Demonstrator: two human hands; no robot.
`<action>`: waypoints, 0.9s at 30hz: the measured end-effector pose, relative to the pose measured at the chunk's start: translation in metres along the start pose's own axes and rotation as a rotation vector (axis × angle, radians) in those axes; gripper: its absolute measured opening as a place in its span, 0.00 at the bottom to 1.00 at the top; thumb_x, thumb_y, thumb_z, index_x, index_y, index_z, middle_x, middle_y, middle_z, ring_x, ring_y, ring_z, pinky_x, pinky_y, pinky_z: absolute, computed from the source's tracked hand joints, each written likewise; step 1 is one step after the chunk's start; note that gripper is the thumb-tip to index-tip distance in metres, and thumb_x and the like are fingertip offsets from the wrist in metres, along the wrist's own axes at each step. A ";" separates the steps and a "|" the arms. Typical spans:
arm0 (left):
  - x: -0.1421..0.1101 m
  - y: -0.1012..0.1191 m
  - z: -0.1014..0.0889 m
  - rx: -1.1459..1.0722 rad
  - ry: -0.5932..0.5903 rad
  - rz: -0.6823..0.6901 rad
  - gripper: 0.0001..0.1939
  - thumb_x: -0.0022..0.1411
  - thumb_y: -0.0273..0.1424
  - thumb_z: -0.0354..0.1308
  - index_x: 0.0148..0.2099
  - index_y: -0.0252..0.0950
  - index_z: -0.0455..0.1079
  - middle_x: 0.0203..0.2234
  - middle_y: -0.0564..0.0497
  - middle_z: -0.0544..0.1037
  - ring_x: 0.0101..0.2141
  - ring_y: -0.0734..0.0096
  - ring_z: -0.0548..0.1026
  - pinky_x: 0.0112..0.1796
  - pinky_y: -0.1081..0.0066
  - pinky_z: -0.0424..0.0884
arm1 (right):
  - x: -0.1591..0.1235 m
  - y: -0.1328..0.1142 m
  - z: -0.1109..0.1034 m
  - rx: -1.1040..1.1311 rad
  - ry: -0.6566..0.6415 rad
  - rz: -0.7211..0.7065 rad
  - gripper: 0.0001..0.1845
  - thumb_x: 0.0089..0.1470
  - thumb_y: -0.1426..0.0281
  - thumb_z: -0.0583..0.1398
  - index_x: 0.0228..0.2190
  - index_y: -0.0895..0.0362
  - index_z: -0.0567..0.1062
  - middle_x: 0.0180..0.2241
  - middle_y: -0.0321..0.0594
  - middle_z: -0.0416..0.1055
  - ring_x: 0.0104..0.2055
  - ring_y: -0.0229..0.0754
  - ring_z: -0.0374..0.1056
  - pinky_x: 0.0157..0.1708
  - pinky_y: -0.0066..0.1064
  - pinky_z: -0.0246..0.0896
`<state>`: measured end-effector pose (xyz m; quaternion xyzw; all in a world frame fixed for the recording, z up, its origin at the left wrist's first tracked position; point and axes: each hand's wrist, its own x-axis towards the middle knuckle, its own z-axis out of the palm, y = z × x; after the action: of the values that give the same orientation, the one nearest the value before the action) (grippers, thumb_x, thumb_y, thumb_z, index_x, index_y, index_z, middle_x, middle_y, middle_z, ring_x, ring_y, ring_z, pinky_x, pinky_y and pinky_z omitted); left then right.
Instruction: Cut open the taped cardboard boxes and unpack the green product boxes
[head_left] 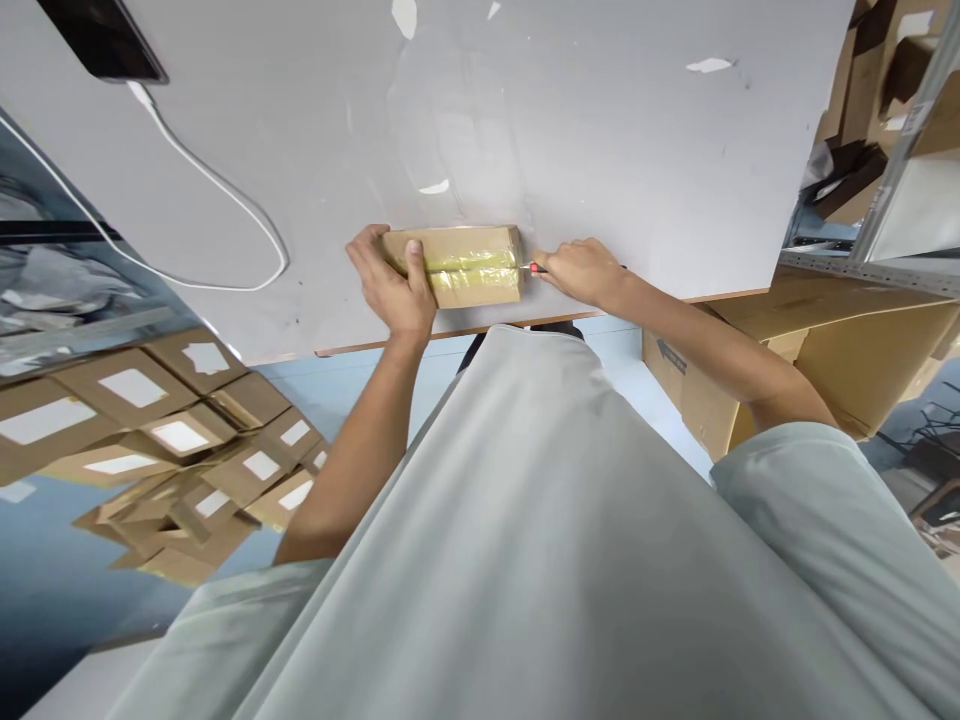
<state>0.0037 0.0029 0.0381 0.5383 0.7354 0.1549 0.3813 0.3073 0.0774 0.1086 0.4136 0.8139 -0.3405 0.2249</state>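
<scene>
A small brown cardboard box [480,245] lies near the table's front edge, its seam covered with shiny yellowish tape [469,282]. My left hand [397,285] grips the box's left end, with the thumb on top and the fingers round the far side. Closed in my right hand [581,270] is a slim red-and-black knife [535,268], mostly hidden by the fingers. Its thin tip points left at the box's right end, by the taped seam. Whether the tip touches the tape is too small to tell.
A phone [105,40] with a white cable [225,185] lies at the table's [600,130] far left. Labelled cartons [202,440] are piled on the floor at left. A large open carton [847,350] stands below right, beside a metal shelf [892,180]. Paper scraps dot the table.
</scene>
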 end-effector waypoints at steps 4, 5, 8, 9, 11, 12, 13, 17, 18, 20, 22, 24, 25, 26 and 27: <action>0.000 0.000 -0.002 -0.041 -0.061 -0.002 0.52 0.75 0.73 0.25 0.77 0.48 0.68 0.81 0.54 0.64 0.85 0.50 0.24 0.78 0.33 0.48 | 0.000 -0.003 0.003 0.033 0.002 0.010 0.31 0.84 0.48 0.48 0.62 0.56 0.79 0.49 0.57 0.86 0.54 0.64 0.81 0.53 0.47 0.65; 0.000 0.000 -0.002 -0.043 -0.049 -0.011 0.52 0.75 0.73 0.26 0.76 0.48 0.68 0.81 0.54 0.64 0.85 0.49 0.25 0.78 0.33 0.48 | -0.001 -0.003 0.004 0.035 0.001 0.013 0.31 0.84 0.48 0.47 0.61 0.56 0.79 0.50 0.57 0.86 0.54 0.64 0.80 0.53 0.47 0.65; 0.000 0.002 -0.002 -0.026 -0.029 -0.023 0.53 0.76 0.72 0.24 0.74 0.46 0.71 0.81 0.53 0.64 0.85 0.49 0.24 0.77 0.32 0.47 | -0.003 -0.003 0.005 0.033 0.004 0.036 0.33 0.84 0.48 0.47 0.62 0.58 0.78 0.51 0.59 0.85 0.56 0.64 0.80 0.55 0.47 0.63; -0.001 0.003 -0.002 -0.011 -0.032 -0.020 0.53 0.77 0.71 0.22 0.73 0.45 0.71 0.81 0.52 0.64 0.85 0.49 0.24 0.76 0.32 0.48 | -0.003 -0.003 0.005 0.034 0.010 0.042 0.33 0.84 0.48 0.47 0.62 0.59 0.78 0.51 0.60 0.85 0.56 0.63 0.80 0.55 0.47 0.63; -0.001 0.005 -0.002 0.022 -0.012 -0.015 0.54 0.78 0.68 0.19 0.72 0.41 0.72 0.80 0.49 0.65 0.85 0.49 0.26 0.74 0.32 0.50 | -0.002 -0.002 0.006 0.036 0.020 0.043 0.34 0.84 0.47 0.47 0.63 0.60 0.77 0.51 0.60 0.85 0.56 0.63 0.80 0.55 0.46 0.63; -0.001 0.006 -0.002 0.034 0.017 -0.015 0.53 0.79 0.68 0.20 0.71 0.41 0.72 0.79 0.48 0.66 0.85 0.48 0.30 0.74 0.34 0.52 | -0.002 -0.002 0.006 0.036 0.018 0.039 0.34 0.84 0.46 0.47 0.63 0.60 0.77 0.51 0.60 0.85 0.55 0.63 0.80 0.54 0.45 0.62; -0.002 0.007 -0.003 0.038 0.055 -0.016 0.53 0.78 0.70 0.22 0.71 0.41 0.72 0.78 0.47 0.67 0.86 0.47 0.36 0.73 0.36 0.55 | -0.004 -0.002 0.006 0.035 0.010 0.035 0.34 0.84 0.47 0.47 0.63 0.59 0.77 0.50 0.59 0.86 0.54 0.62 0.80 0.53 0.44 0.62; -0.005 0.006 -0.006 -0.038 0.196 0.013 0.51 0.73 0.76 0.39 0.69 0.40 0.71 0.69 0.40 0.75 0.76 0.49 0.68 0.72 0.49 0.67 | -0.020 -0.008 0.010 0.020 -0.054 0.042 0.31 0.84 0.49 0.48 0.61 0.58 0.78 0.47 0.57 0.87 0.48 0.61 0.81 0.46 0.40 0.60; -0.005 0.004 -0.008 -0.062 0.204 0.030 0.50 0.74 0.76 0.42 0.69 0.38 0.70 0.67 0.39 0.76 0.72 0.51 0.72 0.71 0.51 0.68 | -0.025 -0.011 0.013 0.025 -0.059 0.053 0.30 0.84 0.50 0.48 0.61 0.58 0.78 0.47 0.57 0.87 0.48 0.60 0.81 0.45 0.38 0.59; -0.004 -0.001 -0.012 -0.099 0.203 0.067 0.47 0.76 0.73 0.45 0.68 0.37 0.70 0.64 0.40 0.76 0.69 0.55 0.74 0.71 0.53 0.68 | -0.036 -0.018 0.021 0.065 -0.038 0.077 0.27 0.85 0.52 0.49 0.60 0.57 0.79 0.46 0.55 0.87 0.47 0.59 0.81 0.43 0.37 0.58; 0.000 -0.007 -0.018 -0.123 0.198 0.090 0.44 0.77 0.71 0.48 0.67 0.37 0.70 0.63 0.42 0.77 0.68 0.57 0.74 0.70 0.54 0.68 | -0.045 -0.024 0.033 0.157 0.026 0.107 0.24 0.84 0.54 0.51 0.58 0.57 0.79 0.46 0.53 0.87 0.46 0.57 0.81 0.42 0.35 0.58; 0.005 -0.012 -0.024 -0.152 0.193 0.075 0.40 0.77 0.69 0.51 0.65 0.39 0.70 0.62 0.43 0.78 0.69 0.56 0.74 0.70 0.54 0.68 | -0.049 -0.028 0.048 0.311 0.154 0.173 0.23 0.84 0.54 0.52 0.55 0.56 0.79 0.43 0.49 0.87 0.44 0.54 0.81 0.41 0.34 0.60; 0.007 -0.014 -0.026 -0.170 0.191 0.061 0.38 0.77 0.69 0.54 0.64 0.41 0.70 0.62 0.43 0.79 0.69 0.54 0.73 0.69 0.54 0.69 | -0.048 -0.030 0.057 0.420 0.238 0.226 0.24 0.84 0.53 0.51 0.55 0.55 0.79 0.42 0.46 0.87 0.41 0.51 0.81 0.41 0.34 0.61; 0.009 -0.015 -0.027 -0.189 0.191 0.050 0.36 0.76 0.68 0.56 0.64 0.42 0.71 0.62 0.44 0.79 0.70 0.52 0.74 0.70 0.53 0.69 | -0.045 -0.032 0.065 0.548 0.324 0.287 0.26 0.84 0.51 0.50 0.55 0.54 0.78 0.41 0.44 0.86 0.37 0.48 0.80 0.40 0.33 0.63; 0.010 -0.016 -0.028 -0.207 0.196 0.045 0.35 0.75 0.67 0.57 0.63 0.44 0.71 0.62 0.43 0.79 0.70 0.50 0.74 0.70 0.52 0.70 | -0.040 -0.035 0.072 0.690 0.395 0.349 0.28 0.83 0.49 0.49 0.56 0.54 0.78 0.39 0.42 0.85 0.33 0.46 0.78 0.38 0.33 0.64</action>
<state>-0.0288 0.0108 0.0422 0.4950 0.7368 0.2902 0.3577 0.3067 -0.0123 0.0996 0.6532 0.5978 -0.4636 -0.0325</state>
